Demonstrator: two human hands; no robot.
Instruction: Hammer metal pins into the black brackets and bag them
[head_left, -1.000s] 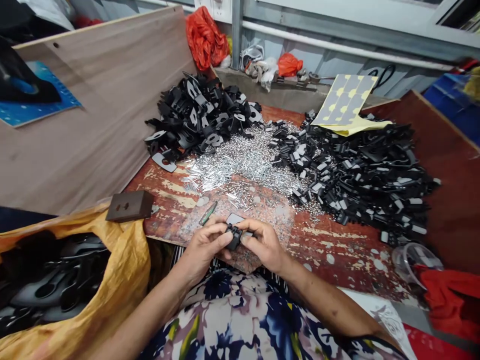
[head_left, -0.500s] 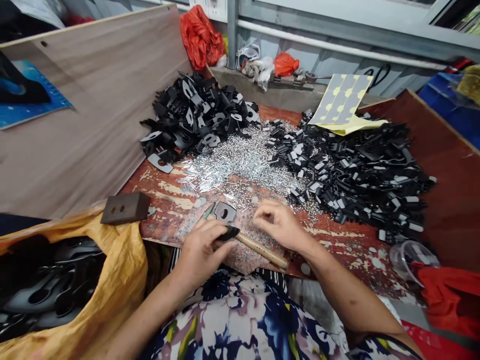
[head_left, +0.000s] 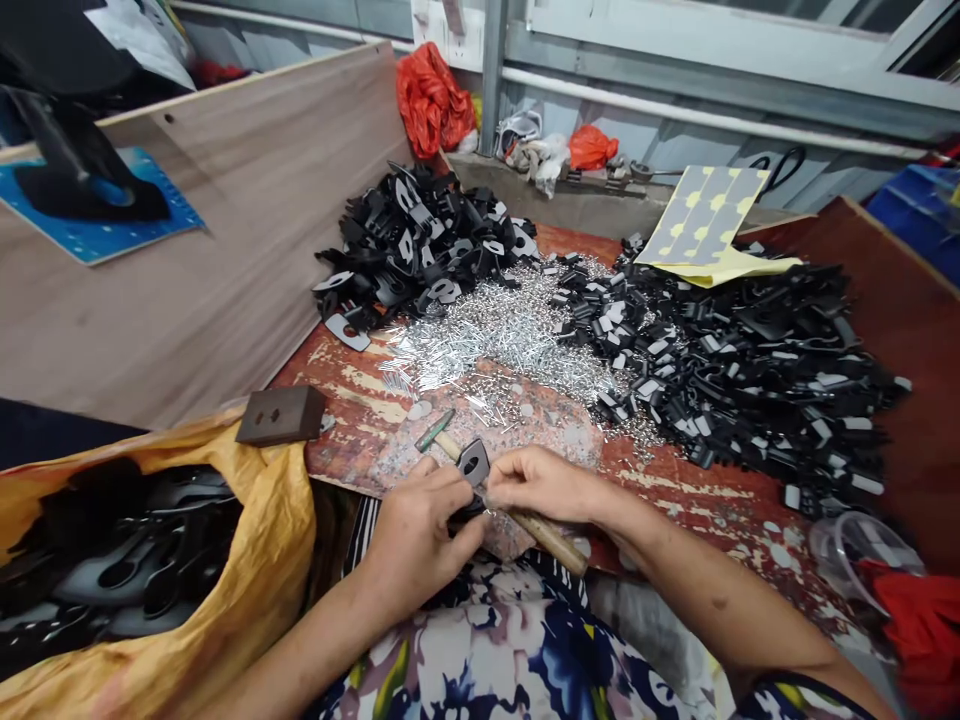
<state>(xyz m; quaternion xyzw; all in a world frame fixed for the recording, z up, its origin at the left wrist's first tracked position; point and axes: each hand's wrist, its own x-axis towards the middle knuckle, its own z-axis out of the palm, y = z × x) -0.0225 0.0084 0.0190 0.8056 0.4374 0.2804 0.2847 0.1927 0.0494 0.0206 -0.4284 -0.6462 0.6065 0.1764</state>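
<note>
My left hand is closed on a black plastic clip, whose flat end with a grey face and a round hole sticks up above the fingers. Against the clip's near part, my right hand has thumb and forefinger pinched together. A tiny bright spot shows at those fingertips; what they hold is too small to make out. Beneath both hands lies a hammer with a wooden handle and a narrow green head, its middle hidden by the hands and clip. It rests on a speckled stone slab.
Loose metal pins are heaped behind the slab. Black plastic parts form a left pile and a larger right pile, with a sticker sheet on top. A brown block sits left, beside a yellow sack of black parts.
My right hand has moved left and down to meet the clip. My left hand has brought the clip up into view, tilted, nearer my body. The whole view has shifted slightly.
</note>
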